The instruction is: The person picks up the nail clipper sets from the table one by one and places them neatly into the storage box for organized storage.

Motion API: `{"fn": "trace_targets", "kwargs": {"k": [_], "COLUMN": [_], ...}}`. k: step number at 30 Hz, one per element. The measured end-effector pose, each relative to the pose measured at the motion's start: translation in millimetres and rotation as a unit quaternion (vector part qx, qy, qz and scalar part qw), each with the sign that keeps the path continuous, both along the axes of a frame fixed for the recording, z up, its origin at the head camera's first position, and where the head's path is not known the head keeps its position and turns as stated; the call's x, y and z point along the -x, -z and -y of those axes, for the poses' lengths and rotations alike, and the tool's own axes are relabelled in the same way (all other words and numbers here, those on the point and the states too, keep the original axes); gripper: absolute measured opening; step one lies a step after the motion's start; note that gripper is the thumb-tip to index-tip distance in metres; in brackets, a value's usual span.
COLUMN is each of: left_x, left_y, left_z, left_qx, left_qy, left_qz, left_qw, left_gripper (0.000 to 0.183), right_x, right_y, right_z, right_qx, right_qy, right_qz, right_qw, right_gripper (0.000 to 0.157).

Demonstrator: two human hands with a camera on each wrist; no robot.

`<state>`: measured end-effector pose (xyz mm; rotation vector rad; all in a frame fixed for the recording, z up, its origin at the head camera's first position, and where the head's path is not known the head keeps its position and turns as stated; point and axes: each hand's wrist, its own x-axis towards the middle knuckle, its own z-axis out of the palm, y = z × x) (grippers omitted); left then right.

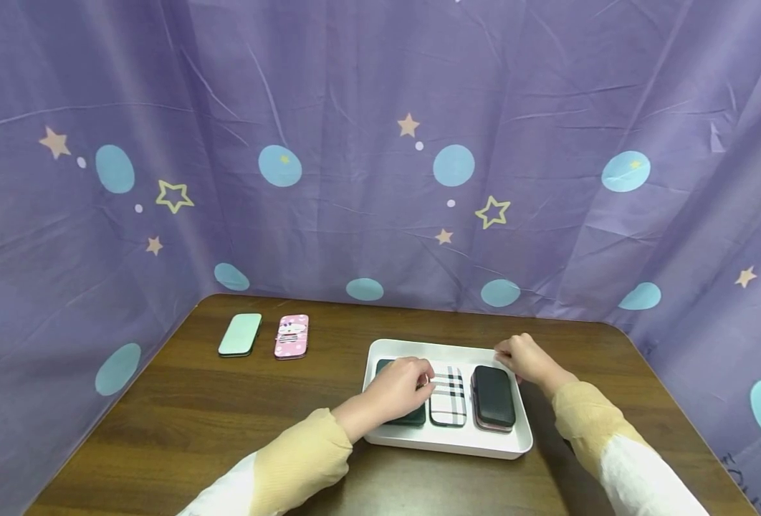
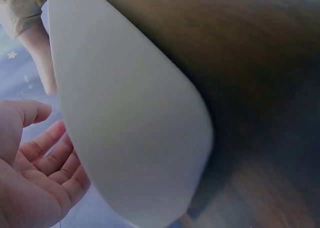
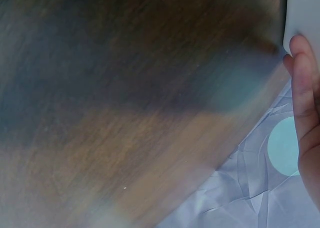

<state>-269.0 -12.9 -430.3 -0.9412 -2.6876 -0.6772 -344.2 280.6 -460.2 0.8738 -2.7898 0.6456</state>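
A white tray (image 1: 445,448) stands on the table with flat, round-cornered cases in it. My left hand (image 1: 401,387) is over its left part, fingers loosely bent and apart from the thumb, holding nothing. Under that hand lies a dark green case (image 1: 413,417), partly hidden. Beside it is a white plaid case (image 1: 448,398). At the tray's right, a black case (image 1: 494,396) rests on top of a pinkish one, of which only the edge shows. My right hand (image 1: 527,357) grips the tray's back right corner, and the right wrist view shows its fingers (image 3: 304,87) against the tray wall.
On the brown wooden table (image 1: 238,408), a mint green case (image 1: 241,335) and a pink case with a cartoon picture (image 1: 292,336) lie apart at the back left. A purple curtain (image 1: 367,236) with stars and blue spots hangs behind the table and along its sides.
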Motion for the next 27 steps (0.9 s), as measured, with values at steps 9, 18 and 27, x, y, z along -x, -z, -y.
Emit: {"fn": "trace_targets", "kwargs": {"k": [9, 18, 27], "left_x": [1.1, 6.1, 15.2], "left_y": [0.1, 4.0, 8.8], "left_z": [27, 55, 81], "left_qx": [-0.009, -0.019, -0.026], "left_qy": [-0.025, -0.060, -0.101], "left_qz": [-0.004, -0.014, -0.043], "left_qw": [0.9996, 0.9979, 0.9937], "left_gripper": [0.012, 0.019, 0.022], "right_x": [-0.2, 1.2, 2.1], "right_y": [0.7, 2.6, 2.8], "right_z": [1, 0, -2], "right_qx": [-0.003, 0.001, 0.000], "right_qy": [0.002, 0.000, 0.002], "right_qz": [0.004, 0.003, 0.006], "right_qw": [1.000, 1.000, 1.000], "right_gripper": [0.024, 0.026, 0.027]}}
